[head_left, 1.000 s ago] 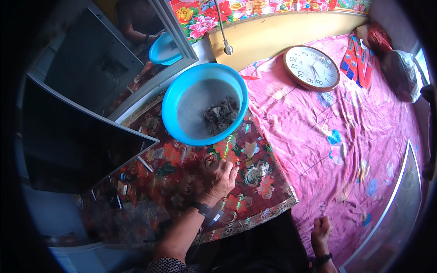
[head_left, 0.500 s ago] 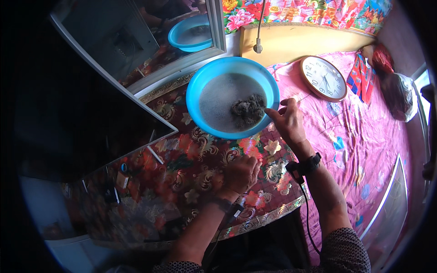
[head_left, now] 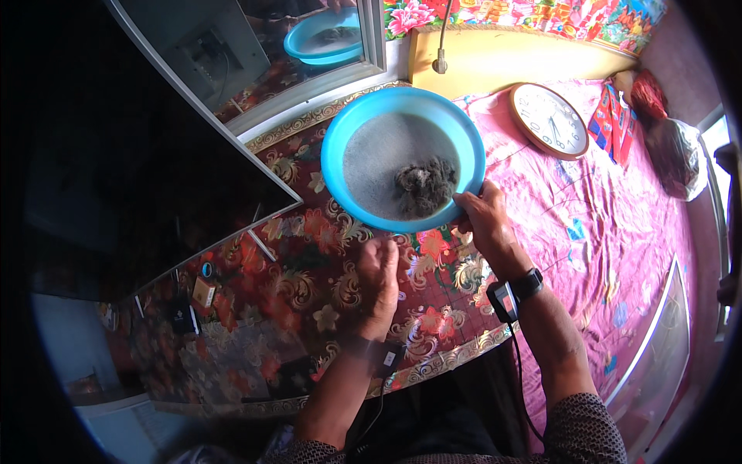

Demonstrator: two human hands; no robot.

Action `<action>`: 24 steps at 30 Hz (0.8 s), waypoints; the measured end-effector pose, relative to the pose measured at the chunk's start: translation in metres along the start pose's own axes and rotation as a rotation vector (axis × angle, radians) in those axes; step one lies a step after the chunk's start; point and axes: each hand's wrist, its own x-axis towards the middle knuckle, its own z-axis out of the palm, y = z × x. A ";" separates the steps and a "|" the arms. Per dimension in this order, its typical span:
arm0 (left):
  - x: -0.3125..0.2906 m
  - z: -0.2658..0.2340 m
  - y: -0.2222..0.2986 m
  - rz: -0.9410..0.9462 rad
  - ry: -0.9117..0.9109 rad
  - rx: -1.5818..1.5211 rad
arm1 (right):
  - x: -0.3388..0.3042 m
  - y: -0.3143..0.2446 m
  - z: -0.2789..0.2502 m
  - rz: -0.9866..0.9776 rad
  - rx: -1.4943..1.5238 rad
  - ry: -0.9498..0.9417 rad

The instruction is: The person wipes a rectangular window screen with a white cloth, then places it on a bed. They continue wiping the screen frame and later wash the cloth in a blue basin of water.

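A light-blue plastic basin holds cloudy, greyish sudsy water. In it, toward the right side, lies a dark grey, shaggy wet clump; I cannot tell its material. My right hand grips the basin's lower-right rim, thumb on top and fingers underneath. Just below the basin's near edge, my left hand is raised over the flowered cover, slightly blurred, its fingers loosely apart and nothing in them. It does not touch the basin. Both wrists wear dark bands with small cabled devices.
A red flowered cover lies under the basin. To the right spreads a pink sheet with a round wall clock on it. A dark glossy panel stands left, near a small box. A plug hangs beyond the basin.
My right hand has gone from hovering beside the basin to gripping its rim. My left hand has risen toward the basin's near edge and loosened from a curled shape.
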 end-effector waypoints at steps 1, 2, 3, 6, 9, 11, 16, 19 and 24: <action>0.003 -0.006 0.004 0.008 0.066 0.015 | -0.009 0.004 0.002 -0.018 0.020 0.003; 0.007 -0.012 0.007 -0.058 0.135 0.006 | -0.018 0.008 0.004 0.014 0.029 0.036; 0.006 -0.017 0.011 -0.006 0.065 -0.107 | -0.027 0.012 0.004 -0.009 0.039 0.015; 0.004 -0.022 0.018 -0.019 0.102 -0.234 | -0.057 0.023 0.008 -0.003 0.149 0.002; -0.015 -0.029 0.028 -0.058 0.032 -0.316 | -0.091 0.033 0.010 -0.004 0.164 0.013; -0.031 -0.037 0.035 -0.102 0.002 -0.309 | -0.115 0.038 0.011 0.015 0.207 0.044; -0.078 -0.060 0.049 -0.187 -0.048 -0.252 | -0.168 0.045 0.006 0.056 0.209 0.014; -0.107 -0.071 0.051 -0.217 -0.043 -0.210 | -0.198 0.051 0.004 0.144 0.259 0.012; -0.148 -0.088 0.054 -0.328 -0.003 -0.239 | -0.239 0.064 0.004 0.135 0.376 0.003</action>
